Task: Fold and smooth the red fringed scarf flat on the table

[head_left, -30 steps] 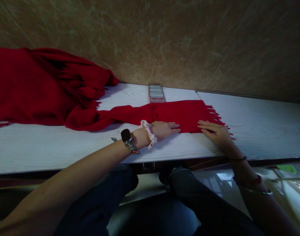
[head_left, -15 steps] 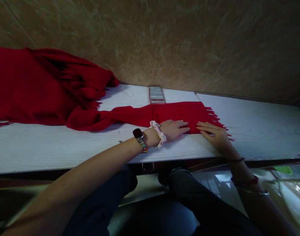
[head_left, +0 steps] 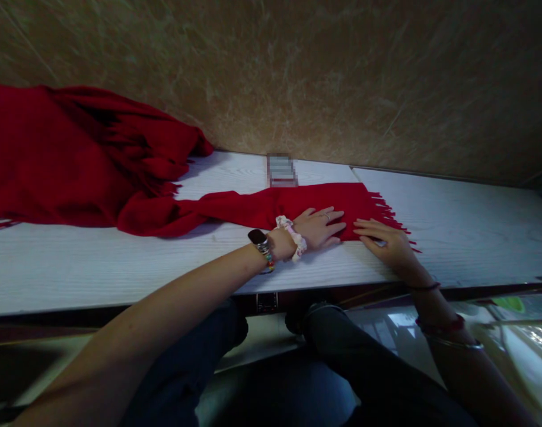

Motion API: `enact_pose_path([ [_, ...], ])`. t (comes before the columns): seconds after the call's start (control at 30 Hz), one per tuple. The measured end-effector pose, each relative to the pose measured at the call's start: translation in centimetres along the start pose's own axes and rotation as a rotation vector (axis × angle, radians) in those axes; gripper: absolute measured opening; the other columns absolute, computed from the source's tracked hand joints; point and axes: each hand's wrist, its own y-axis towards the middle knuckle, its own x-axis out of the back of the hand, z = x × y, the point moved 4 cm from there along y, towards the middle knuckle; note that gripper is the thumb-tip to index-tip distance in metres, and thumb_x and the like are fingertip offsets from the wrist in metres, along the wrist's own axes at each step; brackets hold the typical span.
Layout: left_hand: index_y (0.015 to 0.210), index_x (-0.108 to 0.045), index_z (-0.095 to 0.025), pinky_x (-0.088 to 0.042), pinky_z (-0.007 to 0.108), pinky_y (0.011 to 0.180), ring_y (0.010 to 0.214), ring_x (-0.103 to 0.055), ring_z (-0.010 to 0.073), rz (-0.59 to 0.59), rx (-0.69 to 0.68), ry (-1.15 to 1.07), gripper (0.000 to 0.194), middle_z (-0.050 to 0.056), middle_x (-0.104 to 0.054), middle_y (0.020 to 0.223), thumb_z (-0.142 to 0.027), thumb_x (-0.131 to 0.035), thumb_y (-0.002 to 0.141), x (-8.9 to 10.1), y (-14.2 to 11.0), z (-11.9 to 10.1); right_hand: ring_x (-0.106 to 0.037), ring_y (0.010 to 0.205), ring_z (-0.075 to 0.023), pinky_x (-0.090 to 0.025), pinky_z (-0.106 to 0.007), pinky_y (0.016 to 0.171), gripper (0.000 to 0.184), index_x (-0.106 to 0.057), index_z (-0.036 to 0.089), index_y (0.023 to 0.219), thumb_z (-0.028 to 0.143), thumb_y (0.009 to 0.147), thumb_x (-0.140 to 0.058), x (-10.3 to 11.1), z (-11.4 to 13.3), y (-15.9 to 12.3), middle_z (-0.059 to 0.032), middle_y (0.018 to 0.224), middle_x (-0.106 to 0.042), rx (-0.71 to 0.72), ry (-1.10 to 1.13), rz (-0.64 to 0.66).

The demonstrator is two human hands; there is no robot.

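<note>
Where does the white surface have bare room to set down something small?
Right of the fringe and right hand, the white surface is bare between the wall and front edge. Another bare patch lies at left, between the red scarf, left forearm and front edge. The middle is crowded: left hand on the scarf, right hand close by, pixelated object behind.

Left hand [head_left: 318,229]: we note a ring [head_left: 327,216]; at its wrist [head_left: 280,245], a pale scrunchie [head_left: 292,238], a multicoloured beaded bracelet [head_left: 269,261] and a smartwatch [head_left: 257,237] with a dark, rounded-corner face. Right hand [head_left: 386,244]: up the arm [head_left: 434,307], we log a thin dark band [head_left: 426,287], a red bracelet [head_left: 444,326] and a silver-coloured bangle [head_left: 469,344]. Below, we record dark blue jeans [head_left: 351,350].
</note>
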Motion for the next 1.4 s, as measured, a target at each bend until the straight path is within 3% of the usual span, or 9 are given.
enact_pose_path([
  [0.37,0.135,-0.025,-0.025,-0.021,0.048,0.103,0.131,-0.017,0.022,0.079,0.085,-0.049,0.045,-0.001,-0.019,0.143,-0.033,-0.026,0.09,-2.5,1.5,0.3,-0.062,0.091,-0.0212,-0.046,-0.041,0.087,0.021,-0.062,0.019,0.074,0.026,0.081,-0.044,0.1,0.1,0.2,-0.009,0.091,-0.069,-0.081,-0.111,-0.02],
  [0.47,0.134,-0.027,-0.028,-0.02,0.05,0.102,0.13,-0.016,0.0265,0.032,0.118,-0.062,0.046,0.002,-0.018,0.144,-0.036,-0.028,0.089,-2.4,1.4,0.4,-0.057,0.101,-0.0241,-0.043,-0.043,0.089,0.027,-0.062,0.015,0.091,0.029,0.082,-0.041,0.0,-0.4,1.3,-0.014,0.103,-0.064,-0.162,-0.201,-0.02],
  [0.6,0.137,-0.02,-0.016,-0.018,0.041,0.104,0.131,-0.016,0.0251,0.029,0.193,-0.084,0.058,0.012,-0.016,0.143,-0.042,-0.032,0.086,-2.0,1.0,0.7,-0.039,0.121,-0.0244,-0.034,-0.045,0.098,0.044,-0.046,0.01,0.122,0.031,0.086,-0.032,-1.5,-1.1,2.4,-0.0157,0.128,-0.047,-0.216,-0.256,0.169],
  [0.7,0.136,-0.021,-0.011,-0.016,0.038,0.106,0.131,-0.015,0.0243,0.074,0.24,-0.081,0.063,0.013,-0.016,0.143,-0.047,-0.031,0.086,-1.9,0.6,0.9,-0.031,0.126,-0.0255,-0.03,-0.048,0.099,0.048,-0.039,0.012,0.129,0.034,0.089,-0.024,-2.6,-1.9,1.9,-0.0144,0.135,-0.038,-0.236,-0.303,0.317],
  [0.83,0.136,-0.023,-0.012,-0.016,0.039,0.106,0.131,-0.014,0.0242,0.104,0.234,-0.065,0.063,0.012,-0.017,0.143,-0.049,-0.031,0.086,-2.0,0.7,1.2,-0.028,0.127,-0.0269,-0.031,-0.049,0.098,0.05,-0.035,0.016,0.132,0.038,0.088,-0.021,-2.4,-3.5,0.6,-0.0119,0.139,-0.033,-0.274,-0.356,0.37],
  [0.97,0.128,-0.039,-0.015,-0.026,0.039,0.102,0.125,-0.031,0.0237,0.077,0.182,-0.078,0.052,0.01,-0.034,0.136,-0.046,-0.028,0.088,-1.3,1.7,2.1,-0.031,0.125,-0.0311,-0.031,-0.051,0.098,0.051,-0.042,0.012,0.127,0.039,0.087,-0.027,-1.7,-5.0,2.0,-0.0163,0.134,-0.039,-0.286,-0.327,0.349],
  [1.1,0.11,-0.055,-0.013,-0.039,0.032,0.092,0.106,-0.05,0.0193,-0.068,0.207,-0.028,0.036,0.009,-0.055,0.116,-0.023,-0.029,0.087,-0.8,2.8,3.2,-0.031,0.125,-0.0303,-0.028,-0.054,0.099,0.047,-0.041,0.017,0.128,0.036,0.086,-0.031,-2.7,-4.9,5.9,-0.0124,0.136,-0.038,-0.223,-0.239,0.22],
  [1.23,0.126,-0.041,-0.013,-0.029,0.04,0.1,0.124,-0.032,0.0249,-0.159,0.324,0.029,0.045,0.01,-0.037,0.135,-0.028,-0.036,0.084,-1.9,2.7,3.8,-0.029,0.126,-0.0263,-0.028,-0.053,0.099,0.044,-0.038,0.022,0.129,0.031,0.087,-0.03,-5.5,-4.6,8.0,-0.0083,0.137,-0.037,-0.199,-0.158,0.273],
  [1.4,0.134,-0.03,-0.014,-0.019,0.042,0.105,0.129,-0.02,0.0256,-0.048,0.353,-0.017,0.052,0.011,-0.025,0.141,-0.036,-0.031,0.087,-2.9,2.5,3.9,-0.03,0.126,-0.0268,-0.028,-0.053,0.099,0.045,-0.038,0.023,0.13,0.035,0.087,-0.028,-6.1,-6.2,7.3,-0.0088,0.137,-0.036,-0.234,-0.192,0.306],
])
